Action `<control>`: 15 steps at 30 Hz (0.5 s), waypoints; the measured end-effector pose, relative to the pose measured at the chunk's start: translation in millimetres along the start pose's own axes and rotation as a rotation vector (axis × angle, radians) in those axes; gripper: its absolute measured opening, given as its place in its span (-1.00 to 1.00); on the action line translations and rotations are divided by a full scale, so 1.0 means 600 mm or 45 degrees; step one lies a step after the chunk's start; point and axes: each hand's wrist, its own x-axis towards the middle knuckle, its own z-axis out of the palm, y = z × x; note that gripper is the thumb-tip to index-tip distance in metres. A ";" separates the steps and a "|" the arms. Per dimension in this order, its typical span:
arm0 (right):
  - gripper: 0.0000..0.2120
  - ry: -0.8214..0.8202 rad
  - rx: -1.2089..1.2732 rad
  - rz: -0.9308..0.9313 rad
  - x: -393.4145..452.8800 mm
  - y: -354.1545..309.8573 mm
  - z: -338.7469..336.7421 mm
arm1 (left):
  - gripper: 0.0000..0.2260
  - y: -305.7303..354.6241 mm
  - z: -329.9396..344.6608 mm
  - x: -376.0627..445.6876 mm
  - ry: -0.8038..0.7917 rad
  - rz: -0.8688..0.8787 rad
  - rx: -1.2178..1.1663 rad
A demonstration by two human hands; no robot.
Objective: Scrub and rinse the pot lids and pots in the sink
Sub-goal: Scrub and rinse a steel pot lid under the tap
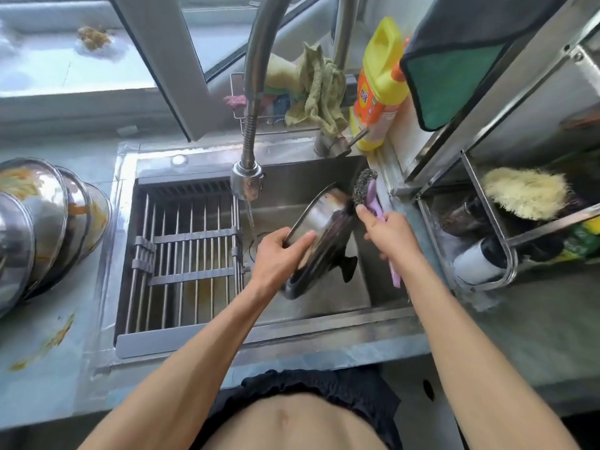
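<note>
Now tilted on edge over the right part of the stainless steel sink (324, 323): a round steel pot lid with a black knob (319, 235), knob side turned right, near the sink's right wall. Gripped at its near-left rim by the left hand (279, 254), thumb curled over the shiny face, fingers behind. Just right of the lid, a steel-wool scrubber on a purple plastic handle (368, 196), wool head touching the lid's upper edge, handle clasped in the curled fingers of the right hand (389, 233). Above, a curved metal spring faucet (248, 177) running a thin stream into the basin. Over the sink's left half, a grey slatted drying rack (185, 254). On the counter's left edge, stacked soiled steel bowls (48, 222). Behind the sink's back right corner, a yellow detergent bottle (380, 82).
</note>
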 end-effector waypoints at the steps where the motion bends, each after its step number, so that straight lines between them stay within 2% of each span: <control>1: -0.38 0.042 0.066 0.033 -0.005 -0.002 -0.014 | -0.60 0.006 0.014 0.001 -0.038 0.034 0.090; 4: -0.32 0.106 0.131 0.088 -0.022 -0.017 -0.052 | -0.65 0.007 0.048 -0.004 -0.162 0.190 0.246; 8: -0.23 0.082 -0.004 0.092 -0.041 -0.022 -0.059 | -0.73 -0.021 0.075 -0.032 -0.231 0.630 0.516; 12: -0.42 0.146 0.071 0.074 -0.042 -0.008 -0.038 | -0.71 -0.043 0.071 -0.035 -0.356 0.880 0.568; 14: -0.44 0.193 0.074 0.075 -0.045 -0.004 -0.030 | -0.72 -0.041 0.054 -0.025 -0.441 0.965 0.624; 15: -0.42 0.221 0.087 0.078 -0.047 -0.006 -0.031 | -0.71 -0.038 0.045 -0.020 -0.416 1.001 0.684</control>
